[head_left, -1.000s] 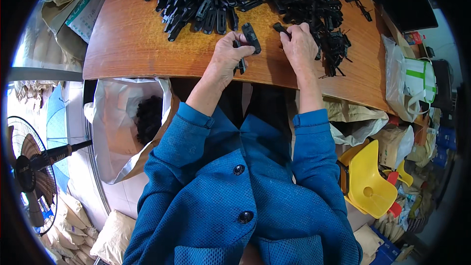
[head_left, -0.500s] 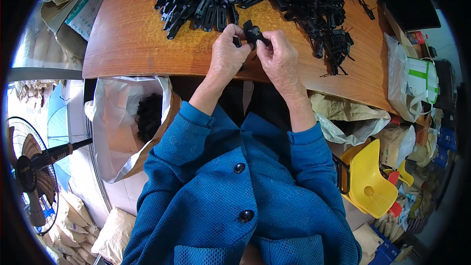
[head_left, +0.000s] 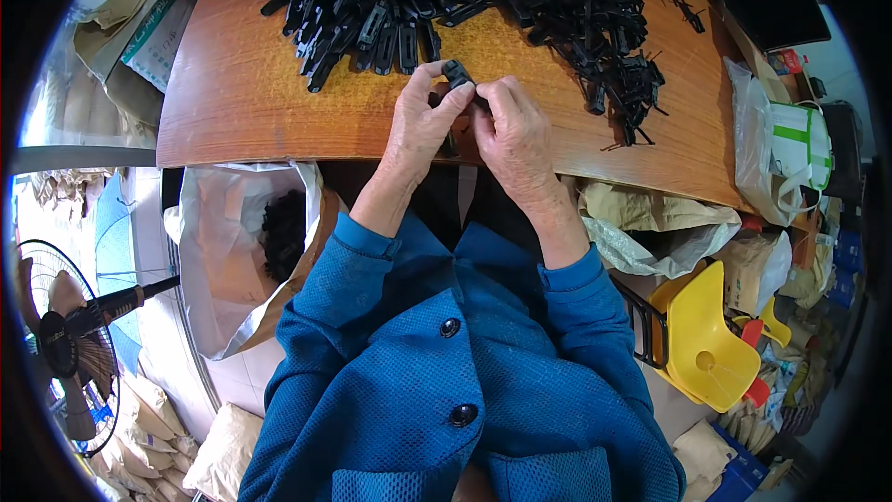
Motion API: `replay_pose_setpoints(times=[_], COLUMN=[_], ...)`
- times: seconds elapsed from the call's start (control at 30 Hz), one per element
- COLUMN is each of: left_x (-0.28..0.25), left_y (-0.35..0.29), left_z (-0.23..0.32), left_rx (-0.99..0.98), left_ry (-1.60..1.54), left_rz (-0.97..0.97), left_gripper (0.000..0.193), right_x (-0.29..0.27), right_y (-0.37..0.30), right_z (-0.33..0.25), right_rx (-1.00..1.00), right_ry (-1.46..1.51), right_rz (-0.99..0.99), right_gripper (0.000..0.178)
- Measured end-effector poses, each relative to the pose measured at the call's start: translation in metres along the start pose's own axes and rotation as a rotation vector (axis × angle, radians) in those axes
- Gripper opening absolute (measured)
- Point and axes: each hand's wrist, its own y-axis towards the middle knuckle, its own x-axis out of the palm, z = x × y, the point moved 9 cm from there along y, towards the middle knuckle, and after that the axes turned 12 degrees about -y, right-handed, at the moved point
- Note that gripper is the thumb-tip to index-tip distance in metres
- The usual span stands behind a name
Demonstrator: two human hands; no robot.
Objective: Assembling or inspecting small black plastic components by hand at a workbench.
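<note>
Both of my hands meet over the near edge of the wooden table [head_left: 232, 121]. Between them is a small black plastic part [head_left: 455, 74]. My left hand [head_left: 423, 121] pinches it with thumb and forefinger. My right hand [head_left: 511, 130] is closed, its thumb and fingertips pressed on the part's right side, which they partly hide. Beyond my hands lies a heap of long black plastic pieces [head_left: 376, 23] with slots. To its right spreads a tangled pile of thin-armed black parts [head_left: 604, 33].
A white-lined sack [head_left: 214, 251] holding black pieces stands below the table's left edge. Another lined bag [head_left: 632, 232] is under the right edge, near a yellow chair [head_left: 711, 344]. A fan [head_left: 70, 344] stands at far left. A white and green bag [head_left: 799, 149] is at right.
The black part has turned between my fingers and shows less. My hands have drawn a little closer to me, with the right one shifting left. The whole view has tilted slightly.
</note>
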Motion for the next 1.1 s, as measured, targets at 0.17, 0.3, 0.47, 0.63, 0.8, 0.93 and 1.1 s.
replay_pose_setpoints(times=[0.17, 0.3, 0.47, 0.63, 0.8, 0.93, 1.1], left_x=[-0.012, -0.011, -0.014, -0.019, -0.031, -0.038, -0.050], left_y=[0.005, 0.010, 0.012, 0.014, 0.013, 0.012, 0.014], left_z=[-0.018, -0.012, -0.008, -0.007, 0.004, 0.009, 0.013], left_rx=[-0.083, 0.027, 0.053, 0.074, 0.101, 0.076, 0.085], left_ry=[-0.326, -0.297, -0.317, -0.328, -0.322, -0.225, -0.144], left_rz=[0.038, 0.083, 0.148, 0.152, 0.154, 0.156, 0.161], left_gripper=[0.031, 0.032, 0.029, 0.027, 0.026, 0.023, 0.020], right_x=[0.017, 0.023, 0.033, 0.049, 0.051, 0.086, 0.096], right_y=[-0.001, 0.000, 0.001, 0.000, 0.005, -0.006, -0.006], right_z=[0.008, 0.017, 0.022, 0.028, 0.028, 0.036, 0.029], right_rx=[0.075, 0.161, 0.169, 0.265, 0.317, 0.514, 0.553], right_ry=[0.130, 0.193, 0.222, 0.339, 0.420, 0.740, 0.773], right_rz=[-0.047, -0.028, -0.027, -0.128, -0.177, -0.403, -0.411], right_gripper=[0.022, 0.022, 0.022, 0.027, 0.038, 0.035, 0.032])
